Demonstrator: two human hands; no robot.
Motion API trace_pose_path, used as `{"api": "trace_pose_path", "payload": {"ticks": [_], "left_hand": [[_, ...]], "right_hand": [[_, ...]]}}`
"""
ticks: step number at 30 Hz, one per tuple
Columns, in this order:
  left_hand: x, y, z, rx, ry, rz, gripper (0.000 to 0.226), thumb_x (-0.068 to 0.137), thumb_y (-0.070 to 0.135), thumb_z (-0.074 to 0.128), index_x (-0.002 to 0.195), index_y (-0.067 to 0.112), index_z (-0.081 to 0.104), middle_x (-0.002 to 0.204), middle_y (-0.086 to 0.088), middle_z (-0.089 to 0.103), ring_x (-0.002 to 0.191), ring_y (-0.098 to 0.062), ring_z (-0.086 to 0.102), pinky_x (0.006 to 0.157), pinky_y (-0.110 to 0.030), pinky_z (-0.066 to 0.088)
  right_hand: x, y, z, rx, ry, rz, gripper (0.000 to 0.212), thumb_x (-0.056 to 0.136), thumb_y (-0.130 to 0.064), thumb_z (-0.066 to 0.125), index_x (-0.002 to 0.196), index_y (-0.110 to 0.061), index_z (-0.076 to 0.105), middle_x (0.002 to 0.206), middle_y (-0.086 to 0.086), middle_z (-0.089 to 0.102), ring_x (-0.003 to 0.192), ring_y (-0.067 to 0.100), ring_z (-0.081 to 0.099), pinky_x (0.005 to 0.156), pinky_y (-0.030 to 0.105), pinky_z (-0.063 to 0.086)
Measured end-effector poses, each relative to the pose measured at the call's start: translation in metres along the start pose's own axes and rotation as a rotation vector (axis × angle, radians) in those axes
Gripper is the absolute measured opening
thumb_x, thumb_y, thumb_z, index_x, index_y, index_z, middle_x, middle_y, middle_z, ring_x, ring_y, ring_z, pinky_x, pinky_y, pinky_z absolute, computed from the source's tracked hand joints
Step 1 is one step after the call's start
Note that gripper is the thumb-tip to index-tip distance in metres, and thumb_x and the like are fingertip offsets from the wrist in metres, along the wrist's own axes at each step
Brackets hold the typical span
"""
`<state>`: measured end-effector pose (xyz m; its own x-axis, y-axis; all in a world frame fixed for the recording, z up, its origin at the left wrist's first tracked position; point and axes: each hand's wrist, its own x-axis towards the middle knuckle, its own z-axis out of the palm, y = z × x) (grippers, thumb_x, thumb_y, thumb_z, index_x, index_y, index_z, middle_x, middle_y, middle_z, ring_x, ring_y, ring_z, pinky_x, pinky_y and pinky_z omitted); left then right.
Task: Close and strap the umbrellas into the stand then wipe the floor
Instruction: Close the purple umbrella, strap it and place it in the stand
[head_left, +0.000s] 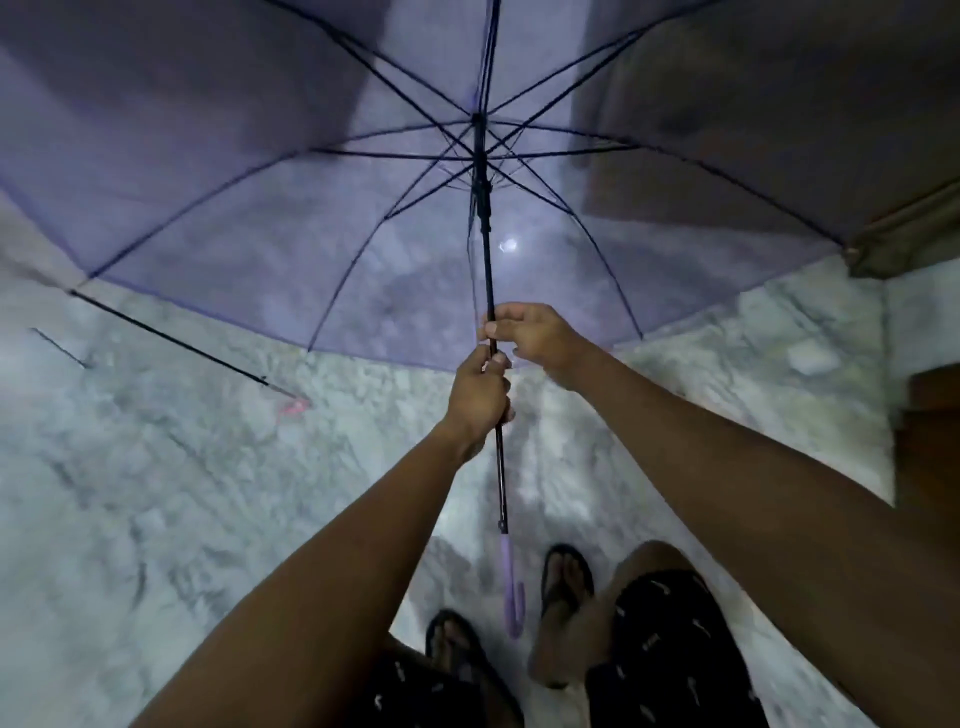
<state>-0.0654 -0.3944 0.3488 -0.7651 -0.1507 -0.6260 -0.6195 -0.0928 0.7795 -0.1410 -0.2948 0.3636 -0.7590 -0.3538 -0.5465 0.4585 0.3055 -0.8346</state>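
Umbrella (260, 182): see-through purple and fully open. It fills the upper half of the frame, ribs spread from the hub at upper centre, and is held out in front of the person above the floor.
Floor (156, 493): pale marbled stone across the lower half; I cannot tell whether it is wet.
Brown cloth (909, 234): at the right edge, cut off by the frame, possibly a second umbrella.
Left hand (480, 400): at centre frame, fingers wrapped round the shaft.
Right hand (530, 332): just above the left, thumb and fingers pinching the same shaft.
Shaft (488, 270): thin and black, running from the hub down through both hands.
Dark rod (171, 338): at middle left, slanting down to a pink tip; too blurred to name.
Handle (514, 597): purple hook at bottom centre, hanging free between the sandals (566, 571).
Progress: early, by my reading. This umbrella is not yet closed, strapped or stowed, and the wiping is not yet begun.
Hidden: no stand or wiping cloth is in view. The strap and the slider's catch cannot be made out in the blur.
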Motion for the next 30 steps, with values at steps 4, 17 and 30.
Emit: {"api": "trace_pose_path", "payload": {"ticks": [4, 17, 30], "left_hand": [[-0.091, 0.077, 0.028, 0.142, -0.013, 0.003, 0.031, 0.104, 0.020, 0.039, 0.075, 0.017, 0.048, 0.055, 0.002, 0.035, 0.041, -0.009, 0.031, 0.043, -0.020, 0.026], [-0.245, 0.281, 0.064, 0.472, -0.487, 0.244, 0.040, 0.098, 0.024, 0.053, 0.059, 0.016, 0.045, 0.053, -0.001, 0.037, 0.045, -0.016, 0.030, 0.040, -0.021, 0.025], [-0.453, 0.308, 0.047, 0.704, -1.138, 0.684, 0.039, 0.099, 0.014, 0.048, 0.062, 0.013, 0.059, 0.032, 0.007, 0.042, 0.030, -0.005, 0.036, 0.035, -0.020, 0.025]], "right_hand": [[-0.096, -0.074, -0.031, 0.064, 0.072, 0.088, 0.012, 0.098, -0.006, 0.060, 0.109, -0.008, 0.064, 0.103, 0.009, 0.068, 0.078, 0.007, 0.063, 0.058, 0.013, 0.046], [-0.331, -0.226, -0.070, 0.291, 0.726, -0.012, 0.020, 0.101, -0.025, 0.059, 0.084, -0.014, 0.061, 0.071, 0.000, 0.065, 0.073, 0.020, 0.054, 0.068, 0.034, 0.042], [-0.578, -0.269, 0.031, 0.692, 1.646, -0.299, 0.015, 0.095, -0.009, 0.067, 0.080, -0.012, 0.064, 0.073, 0.000, 0.064, 0.054, 0.006, 0.057, 0.044, 0.011, 0.043]]}}
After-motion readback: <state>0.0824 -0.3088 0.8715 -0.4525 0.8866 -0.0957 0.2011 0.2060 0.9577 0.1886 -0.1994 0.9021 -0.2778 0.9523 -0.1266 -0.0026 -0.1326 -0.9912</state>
